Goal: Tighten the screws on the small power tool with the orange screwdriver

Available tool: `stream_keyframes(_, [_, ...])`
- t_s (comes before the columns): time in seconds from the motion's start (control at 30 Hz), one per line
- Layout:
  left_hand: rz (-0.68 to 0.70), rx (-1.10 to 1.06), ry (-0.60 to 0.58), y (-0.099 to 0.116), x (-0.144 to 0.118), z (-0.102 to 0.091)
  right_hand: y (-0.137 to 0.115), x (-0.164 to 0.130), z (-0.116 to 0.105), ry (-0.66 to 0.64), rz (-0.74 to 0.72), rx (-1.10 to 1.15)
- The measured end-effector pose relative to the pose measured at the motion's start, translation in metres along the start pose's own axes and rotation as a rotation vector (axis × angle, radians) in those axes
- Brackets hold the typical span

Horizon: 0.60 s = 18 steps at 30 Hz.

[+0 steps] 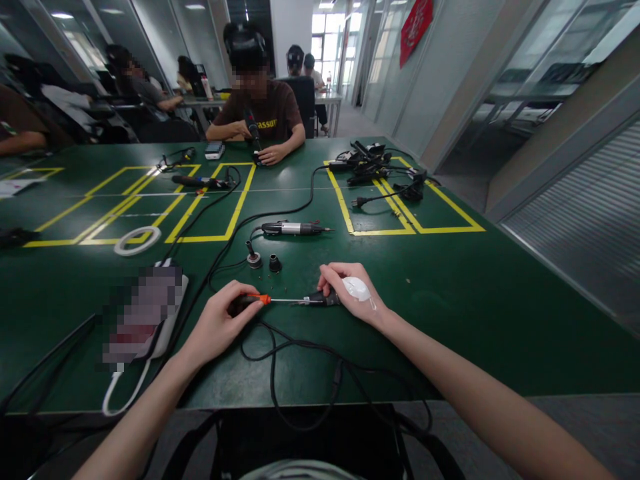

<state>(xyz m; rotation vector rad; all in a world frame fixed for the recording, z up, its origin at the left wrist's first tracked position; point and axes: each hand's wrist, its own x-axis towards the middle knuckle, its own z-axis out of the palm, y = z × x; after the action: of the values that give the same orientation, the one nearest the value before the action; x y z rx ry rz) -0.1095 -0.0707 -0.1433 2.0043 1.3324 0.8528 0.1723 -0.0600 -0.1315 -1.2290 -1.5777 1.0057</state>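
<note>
My left hand (220, 323) grips a screwdriver (260, 301) with a black and orange handle, its thin shaft pointing right. The tip meets a small black part (320, 299) that my right hand (350, 290) pins to the green table (450, 293). A white patch sits on the back of my right hand. A black cable (295, 347) loops on the table just below both hands. Behind them lie a black and silver pen-shaped tool (293, 229) and two small round parts (264, 261), with tiny screws scattered close by.
A white device with a white cord (150, 313) lies to the left. A white ring (137, 240) rests on yellow floor-style markings. Black plugs and cables (373, 167) pile at the far right. A person in a brown shirt (263, 113) works opposite; others sit further back.
</note>
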Motion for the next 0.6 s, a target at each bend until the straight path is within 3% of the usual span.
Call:
stream_keyframes(0.3, [0.136, 0.247, -0.021, 0.001, 0.009, 0.0, 0.008, 0.008, -0.002, 0.084, -0.008, 0.009])
stream_keyframes(0.47, [0.236, 0.408, -0.123, 0.007, 0.02, 0.0, 0.009, 0.016, -0.005, 0.094, 0.048, 0.136])
stream_keyframes(0.6, [0.29, 0.481, -0.115, 0.006, 0.023, 0.0, 0.007, 0.019, -0.007, 0.094, 0.081, 0.242])
